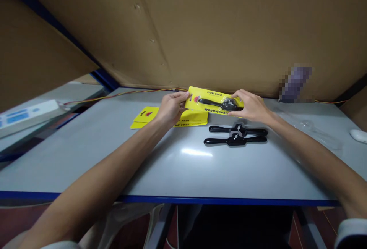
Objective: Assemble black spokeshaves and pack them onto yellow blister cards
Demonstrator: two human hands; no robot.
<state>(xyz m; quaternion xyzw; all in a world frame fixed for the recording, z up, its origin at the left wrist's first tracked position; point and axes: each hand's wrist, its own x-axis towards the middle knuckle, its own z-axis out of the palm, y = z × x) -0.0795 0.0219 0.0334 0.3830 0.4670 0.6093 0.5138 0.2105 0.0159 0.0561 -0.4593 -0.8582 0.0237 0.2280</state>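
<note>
Between both hands is a yellow spoke shave package (197,105), with a black spoke shave (210,102) showing against its printed card. My left hand (172,107) pinches the card's left end. My right hand (249,105) grips the right part, its fingers over the spoke shave's middle. Below the package, more yellow cards (143,116) lie on the table, partly hidden by my left hand and the package. Two loose black spoke shaves (219,141) lie side by side on the table under my right hand.
Clear plastic blister covers (318,132) lie right, behind my forearm. A phone-like pixelated object (296,83) leans at the cardboard wall (215,31). A white power strip (31,117) sits left, its twisted wire (120,94) running along the back. A white object (358,135) is far right.
</note>
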